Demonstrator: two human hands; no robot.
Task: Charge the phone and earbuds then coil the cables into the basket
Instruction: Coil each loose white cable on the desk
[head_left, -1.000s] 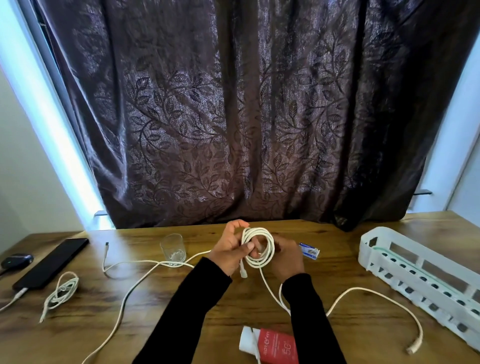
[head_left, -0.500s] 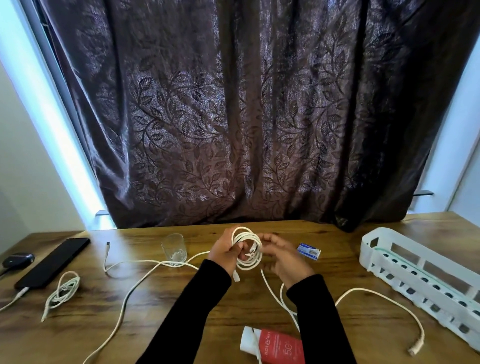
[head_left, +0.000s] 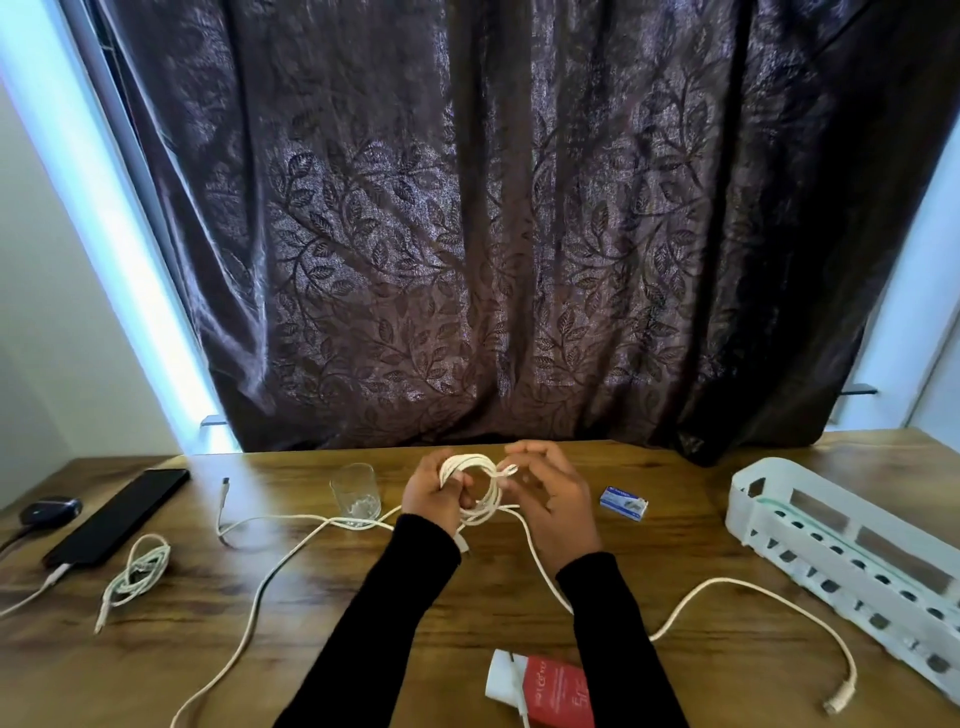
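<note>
Now | left fingers (head_left: 457, 486) gripping cable coil (head_left: 475, 488) | right fingers (head_left: 540, 467) pinching strand | basket (head_left: 748, 499)

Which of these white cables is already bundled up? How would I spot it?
Start at the black phone lying along the left side of the wooden table. Just in front of it lies the small bundled cable, alone on the wood. Unlike the cable in the person's hands or the loose one trailing across the table, nobody is touching it.
</note>
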